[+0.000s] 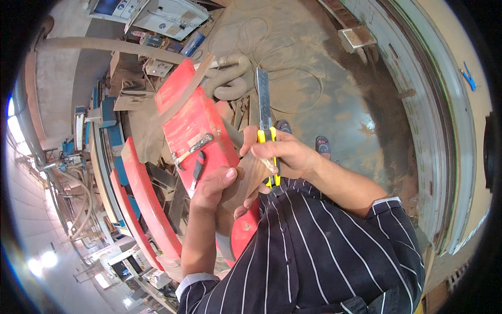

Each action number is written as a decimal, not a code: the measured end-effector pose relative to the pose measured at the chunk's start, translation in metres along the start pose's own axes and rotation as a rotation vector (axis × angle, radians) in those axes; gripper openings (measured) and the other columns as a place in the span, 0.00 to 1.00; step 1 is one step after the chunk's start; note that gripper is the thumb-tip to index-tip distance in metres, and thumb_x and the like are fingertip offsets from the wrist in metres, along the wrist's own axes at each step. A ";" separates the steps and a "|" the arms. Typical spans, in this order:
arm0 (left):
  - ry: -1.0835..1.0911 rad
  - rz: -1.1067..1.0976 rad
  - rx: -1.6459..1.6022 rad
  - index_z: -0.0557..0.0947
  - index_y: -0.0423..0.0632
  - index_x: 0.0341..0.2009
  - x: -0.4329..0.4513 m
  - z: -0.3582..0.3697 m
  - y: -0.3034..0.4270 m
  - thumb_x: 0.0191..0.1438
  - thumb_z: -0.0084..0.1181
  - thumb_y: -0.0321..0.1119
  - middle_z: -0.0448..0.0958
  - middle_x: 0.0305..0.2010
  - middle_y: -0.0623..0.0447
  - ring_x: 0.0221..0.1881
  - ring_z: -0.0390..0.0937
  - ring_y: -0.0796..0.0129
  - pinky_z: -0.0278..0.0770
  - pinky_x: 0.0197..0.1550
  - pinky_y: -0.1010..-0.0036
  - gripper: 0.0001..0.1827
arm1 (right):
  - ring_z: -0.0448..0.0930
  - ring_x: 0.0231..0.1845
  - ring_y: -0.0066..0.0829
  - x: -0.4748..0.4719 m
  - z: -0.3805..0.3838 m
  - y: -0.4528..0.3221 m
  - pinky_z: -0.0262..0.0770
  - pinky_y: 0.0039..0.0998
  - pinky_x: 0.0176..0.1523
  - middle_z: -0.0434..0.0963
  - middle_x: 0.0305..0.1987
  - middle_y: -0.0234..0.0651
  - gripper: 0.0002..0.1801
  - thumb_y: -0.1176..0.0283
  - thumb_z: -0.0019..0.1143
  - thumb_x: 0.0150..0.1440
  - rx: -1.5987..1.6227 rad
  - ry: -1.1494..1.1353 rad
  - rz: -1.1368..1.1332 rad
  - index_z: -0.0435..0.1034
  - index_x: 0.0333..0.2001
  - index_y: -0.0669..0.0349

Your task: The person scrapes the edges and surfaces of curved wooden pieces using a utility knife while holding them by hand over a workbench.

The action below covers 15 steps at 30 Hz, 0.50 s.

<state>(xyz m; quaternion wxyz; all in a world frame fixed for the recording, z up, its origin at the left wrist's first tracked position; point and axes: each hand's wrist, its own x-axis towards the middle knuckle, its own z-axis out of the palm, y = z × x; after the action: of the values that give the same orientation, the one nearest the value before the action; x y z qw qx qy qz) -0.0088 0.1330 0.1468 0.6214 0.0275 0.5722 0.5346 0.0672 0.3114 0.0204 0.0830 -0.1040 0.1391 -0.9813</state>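
Observation:
My left hand grips a brown wood-grain strip, thumb on top, near the strip's pale, ragged end. My right hand holds a yellow-and-black snap-off utility knife, its long blade pointing away from my body. That hand's fingers are close to the ragged end; whether the blade touches the strip cannot be told. Beyond my left hand, a claw hammer and a black-and-red knife lie on a red-painted surface. Another length of brown strip crosses that surface.
Ribbed hose coils beyond the red surface. Thin hose loops lie on the dusty floor. Curved red pieces stand at left. A long machine rail runs along the right, with blue pliers on a board beside it.

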 end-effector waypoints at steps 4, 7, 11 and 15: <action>-0.091 0.079 0.087 0.79 0.31 0.59 0.014 -0.016 0.008 0.67 0.48 0.64 0.82 0.34 0.45 0.19 0.74 0.66 0.72 0.21 0.72 0.41 | 0.82 0.31 0.21 0.015 0.025 -0.038 0.75 0.22 0.32 0.78 0.32 0.29 0.17 0.57 0.61 0.69 -0.094 0.178 0.157 0.72 0.45 0.61; 0.113 0.151 0.005 0.78 0.32 0.61 0.021 -0.031 0.015 0.67 0.46 0.67 0.80 0.32 0.48 0.20 0.74 0.66 0.74 0.24 0.71 0.44 | 0.75 0.25 0.17 0.036 0.013 -0.039 0.69 0.20 0.27 0.74 0.28 0.25 0.17 0.57 0.66 0.67 -0.483 0.318 0.117 0.73 0.43 0.59; 0.071 0.226 -0.154 0.77 0.32 0.61 0.049 -0.072 0.019 0.71 0.42 0.63 0.80 0.32 0.48 0.23 0.80 0.61 0.81 0.30 0.65 0.41 | 0.73 0.25 0.13 0.067 0.008 -0.051 0.67 0.20 0.29 0.77 0.28 0.22 0.11 0.62 0.72 0.62 -0.691 0.621 0.152 0.79 0.38 0.58; 0.010 0.260 -0.364 0.74 0.32 0.63 0.059 -0.096 0.013 0.74 0.37 0.62 0.81 0.35 0.46 0.30 0.84 0.57 0.85 0.37 0.62 0.41 | 0.75 0.25 0.15 0.104 0.004 -0.056 0.68 0.21 0.30 0.81 0.30 0.25 0.10 0.65 0.71 0.62 -0.734 0.631 0.070 0.80 0.37 0.59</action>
<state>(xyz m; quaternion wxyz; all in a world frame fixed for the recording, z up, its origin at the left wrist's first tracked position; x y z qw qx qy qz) -0.1015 0.1242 0.0815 0.5390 -0.0146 0.4610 0.7048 -0.0397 0.3437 0.0591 0.0274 0.1808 0.4980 -0.8477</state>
